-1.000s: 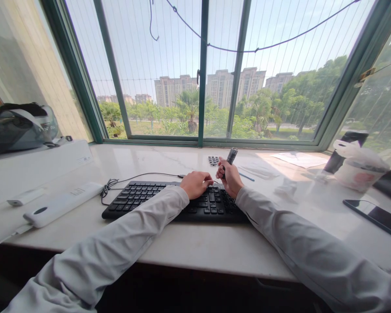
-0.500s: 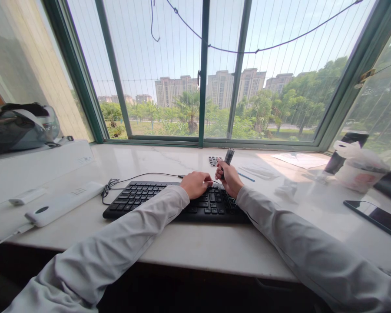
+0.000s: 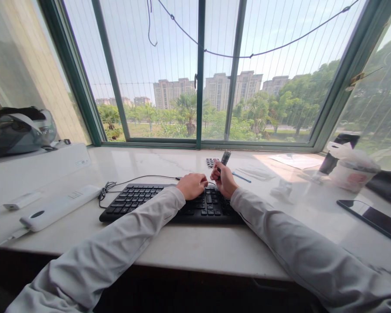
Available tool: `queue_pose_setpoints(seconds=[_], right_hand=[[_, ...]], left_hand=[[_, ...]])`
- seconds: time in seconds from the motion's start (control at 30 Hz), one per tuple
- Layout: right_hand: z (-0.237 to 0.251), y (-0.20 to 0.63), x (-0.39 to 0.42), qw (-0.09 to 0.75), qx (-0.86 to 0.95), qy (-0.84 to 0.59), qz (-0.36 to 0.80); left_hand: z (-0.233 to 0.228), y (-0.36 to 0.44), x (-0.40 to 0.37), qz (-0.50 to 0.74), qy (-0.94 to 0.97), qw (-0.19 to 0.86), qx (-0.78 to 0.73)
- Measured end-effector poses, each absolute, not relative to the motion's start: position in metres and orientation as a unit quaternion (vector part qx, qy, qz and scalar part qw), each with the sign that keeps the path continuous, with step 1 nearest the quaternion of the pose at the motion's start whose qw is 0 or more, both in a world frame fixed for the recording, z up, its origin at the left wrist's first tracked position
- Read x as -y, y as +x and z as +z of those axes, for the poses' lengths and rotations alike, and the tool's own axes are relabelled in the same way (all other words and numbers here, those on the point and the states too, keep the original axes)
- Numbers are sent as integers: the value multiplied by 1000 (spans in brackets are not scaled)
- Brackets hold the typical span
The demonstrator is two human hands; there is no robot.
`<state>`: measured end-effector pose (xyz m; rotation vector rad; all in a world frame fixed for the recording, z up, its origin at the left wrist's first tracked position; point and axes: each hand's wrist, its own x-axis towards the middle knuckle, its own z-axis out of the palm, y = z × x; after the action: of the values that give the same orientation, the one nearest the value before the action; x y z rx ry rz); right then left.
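Note:
A black keyboard lies on the white countertop in front of me. My left hand rests palm-down over its upper edge, fingers curled against it; the fingertips are partly hidden. My right hand is closed around a dark, stick-like tool, its upper end pointing up, above the keyboard's right part. The tool's lower end is hidden by the hand. Just behind the right hand sits a group of small dark keycap-like pieces. A thin blue stick lies to the right of that hand.
A white power strip and a coiled black cable lie at left. Further left, a dark bag sits on a white box. At right are a phone, a wrapped cup and paper. Windows stand behind.
The whole view has shifted slightly, so things appear a little further left. Both hands keep nearly the same pose at the keyboard, the right still gripping the dark tool.

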<state>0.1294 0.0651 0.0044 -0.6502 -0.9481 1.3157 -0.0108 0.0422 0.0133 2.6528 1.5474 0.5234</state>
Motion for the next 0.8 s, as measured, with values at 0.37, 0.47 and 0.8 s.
queue_pose_setpoints(seconds=[0.37, 0.47, 0.8], right_hand=[[4, 121, -56, 628, 491, -275, 537], [5, 121, -54, 630, 476, -284, 544], [2, 118, -54, 656, 488, -297, 493]], left_hand=[[11, -12, -40, 225, 858, 51, -458], [8, -12, -40, 233, 855, 58, -460], [1, -11, -46, 255, 825, 109, -492]])
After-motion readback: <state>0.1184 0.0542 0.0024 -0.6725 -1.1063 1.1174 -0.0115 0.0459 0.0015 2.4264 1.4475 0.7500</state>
